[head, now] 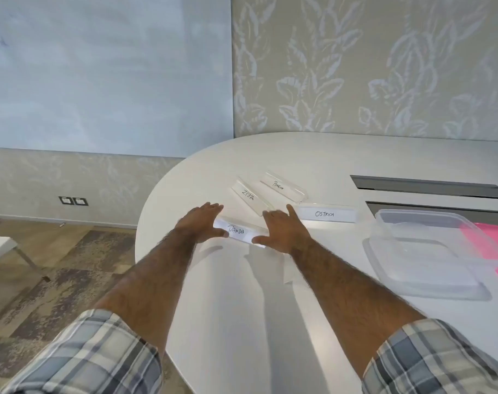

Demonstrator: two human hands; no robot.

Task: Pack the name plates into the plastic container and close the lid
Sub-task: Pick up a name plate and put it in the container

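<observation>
Just beyond the near edge of a white table (242, 308), a person's left hand (202, 223) and right hand (284, 231) take the PANDA name plate (238, 232) by its two ends, each pinching it between thumb and loosely spread fingers. Whether the plate is clear of the tabletop cannot be told. Behind the hands lie the ZEBRA plate (248, 196) and the PENGUIN plate (282, 184), side by side and angled; the OSTRICH plate (326, 214) sits just right of the right hand. The clear plastic container (429, 251) stands well to the right, with a pink sheet (486, 240) at its far side. Plaid sleeves (100, 359) frame the view.
</observation>
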